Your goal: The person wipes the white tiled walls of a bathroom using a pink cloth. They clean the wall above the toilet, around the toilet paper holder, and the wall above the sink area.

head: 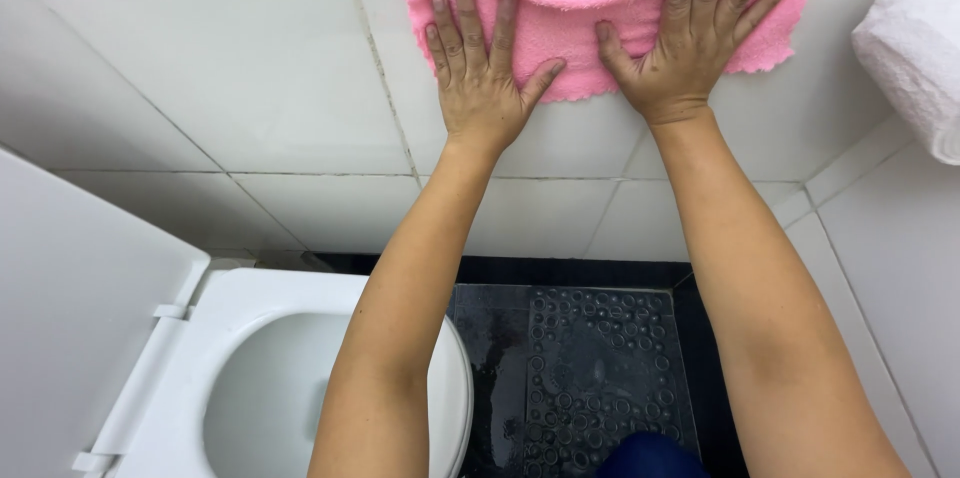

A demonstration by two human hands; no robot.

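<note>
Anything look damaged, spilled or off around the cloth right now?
Nothing damaged. The pink cloth lies rumpled under the left hand and right hand. Grout lines look dingy, and the floor mat looks wet.

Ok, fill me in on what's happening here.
A person presses a fluffy pink cloth flat against the white tiled wall with both hands. The left hand lies with its fingers on the cloth's left end; the right hand is spread over its right part. Below, a white toilet stands with its lid up, beside a dark bumpy floor mat. A white paper roll hangs at right.
</note>
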